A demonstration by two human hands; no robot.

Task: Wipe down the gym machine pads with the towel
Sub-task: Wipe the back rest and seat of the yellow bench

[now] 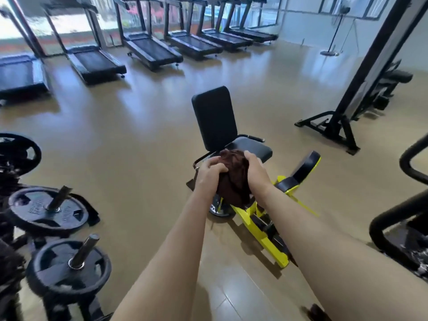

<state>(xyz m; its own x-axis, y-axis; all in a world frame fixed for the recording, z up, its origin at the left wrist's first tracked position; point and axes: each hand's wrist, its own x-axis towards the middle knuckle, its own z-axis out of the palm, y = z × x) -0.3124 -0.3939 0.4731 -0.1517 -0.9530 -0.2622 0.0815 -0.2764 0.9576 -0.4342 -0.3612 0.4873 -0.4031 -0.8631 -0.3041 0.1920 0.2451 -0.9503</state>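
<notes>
Six treadmills [152,52], three weight plates [30,205], one towel [234,174], one yellow machine [271,244], one standing fan [330,52].

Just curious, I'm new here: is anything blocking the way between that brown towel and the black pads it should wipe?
Nothing visible does. The left hand and right hand grip the bunched towel in front of the seat pad; the back pad stands upright behind it, both pads bare.

Left hand [209,173], right hand [256,169], both curled.
</notes>
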